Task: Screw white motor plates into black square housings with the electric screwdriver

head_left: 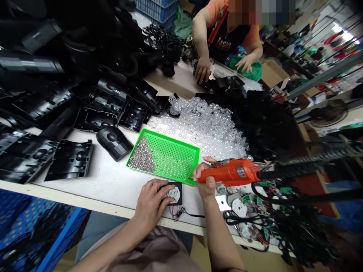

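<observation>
My right hand [209,186] is wrapped round an orange electric screwdriver [236,172], held on its side with the front end pointing left, over the right end of a green perforated tray [163,136]. Small metal screws [141,156] lie heaped in the tray's left end. On the table's near side my left hand [151,198] grips a round silver motor [173,193] with thumb and fingers. The motor rests on a black square piece [179,185], and red wires run from it to a small circuit board [180,212]. My fingers partly cover the motor.
Black plastic housings [70,158] crowd the left, and clear plastic pieces [210,121] lie piled behind the tray. Motors, circuit boards and black cables [300,230] spread at right. A thick screwdriver cord [283,172] crosses there. Opposite, a co-worker's hands [203,70] handle parts.
</observation>
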Available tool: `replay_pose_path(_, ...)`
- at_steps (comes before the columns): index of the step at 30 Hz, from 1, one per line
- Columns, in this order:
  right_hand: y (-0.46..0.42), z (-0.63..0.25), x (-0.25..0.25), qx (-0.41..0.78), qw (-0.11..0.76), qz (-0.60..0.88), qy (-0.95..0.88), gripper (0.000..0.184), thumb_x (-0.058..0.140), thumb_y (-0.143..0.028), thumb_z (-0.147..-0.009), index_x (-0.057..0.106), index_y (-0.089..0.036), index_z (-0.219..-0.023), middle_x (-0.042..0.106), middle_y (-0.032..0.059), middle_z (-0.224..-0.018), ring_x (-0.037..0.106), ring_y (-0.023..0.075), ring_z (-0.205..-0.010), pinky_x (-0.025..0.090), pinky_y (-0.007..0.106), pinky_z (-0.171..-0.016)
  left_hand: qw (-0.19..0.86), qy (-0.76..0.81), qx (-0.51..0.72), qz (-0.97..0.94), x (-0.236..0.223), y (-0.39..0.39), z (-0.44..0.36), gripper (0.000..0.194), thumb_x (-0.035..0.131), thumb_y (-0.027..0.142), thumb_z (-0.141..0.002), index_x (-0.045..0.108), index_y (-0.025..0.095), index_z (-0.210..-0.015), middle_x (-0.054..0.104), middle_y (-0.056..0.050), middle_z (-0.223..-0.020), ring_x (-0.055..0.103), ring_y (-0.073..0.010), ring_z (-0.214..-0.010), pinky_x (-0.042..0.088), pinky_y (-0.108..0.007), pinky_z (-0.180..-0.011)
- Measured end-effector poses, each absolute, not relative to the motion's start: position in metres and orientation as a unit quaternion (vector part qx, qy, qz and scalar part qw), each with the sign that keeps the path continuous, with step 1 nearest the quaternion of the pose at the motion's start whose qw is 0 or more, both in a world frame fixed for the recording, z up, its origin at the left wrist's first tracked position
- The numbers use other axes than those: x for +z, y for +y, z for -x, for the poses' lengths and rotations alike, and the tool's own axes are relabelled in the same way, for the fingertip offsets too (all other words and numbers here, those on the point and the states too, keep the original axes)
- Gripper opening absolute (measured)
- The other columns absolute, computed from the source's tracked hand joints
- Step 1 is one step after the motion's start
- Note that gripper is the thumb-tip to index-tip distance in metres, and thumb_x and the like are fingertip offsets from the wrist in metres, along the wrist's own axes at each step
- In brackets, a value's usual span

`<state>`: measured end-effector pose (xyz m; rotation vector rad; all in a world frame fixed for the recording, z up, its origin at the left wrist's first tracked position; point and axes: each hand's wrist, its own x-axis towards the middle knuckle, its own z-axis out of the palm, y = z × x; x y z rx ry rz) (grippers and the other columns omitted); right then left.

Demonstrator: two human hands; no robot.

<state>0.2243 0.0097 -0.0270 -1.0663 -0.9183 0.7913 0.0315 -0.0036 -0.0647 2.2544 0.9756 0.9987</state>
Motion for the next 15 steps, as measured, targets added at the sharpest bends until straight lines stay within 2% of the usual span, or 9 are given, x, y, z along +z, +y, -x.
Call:
replay_pose_path(5,0.012,-0.222,-0.022,0.349,0.686,0.479,-0.421,0.054,0.067,-0.065,-0.068,0.056,-0.025,-0.103,0.046,-0.0082,-0.052,0.041,0.0115,-0.038,0.034,0.023,-0.037,0.244,0.359,0.362,-0.825,-0.065,-0.004,-0.031,0.025,0.055,0.026,-0.094,0.058,0.022,-0.118,0.062,-0.008,-0.108,0.052,-0.0254,-0.102,0.044,-0.040,-0.084)
replay_pose_path(10,0.004,-0.212,0.023,0.316,0.762,0.420,-0.379,0.061,0.067,-0.066,-0.070,0.053,-0.030,-0.118,0.048,-0.0091,-0.051,0.038,0.0106,-0.036,0.033,0.023,-0.037,0.247,0.358,0.353,-0.828,-0.063,-0.003,-0.031,0.025,0.055,0.028,-0.094,0.060,0.021,-0.118,0.062,-0.008,-0.107,0.052,-0.0249,-0.101,0.045,-0.039,-0.082)
replay_pose_path(15,-0.016,-0.186,0.040,0.364,0.761,0.396,-0.362,0.067,0.063,-0.070,-0.072,0.055,-0.029,-0.123,0.046,-0.0088,-0.049,0.036,0.0109,-0.034,0.032,0.024,-0.035,0.255,0.363,0.351,-0.824,-0.063,-0.004,-0.031,0.025,0.055,0.028,-0.094,0.062,0.022,-0.118,0.063,-0.009,-0.108,0.052,-0.0250,-0.102,0.045,-0.040,-0.084)
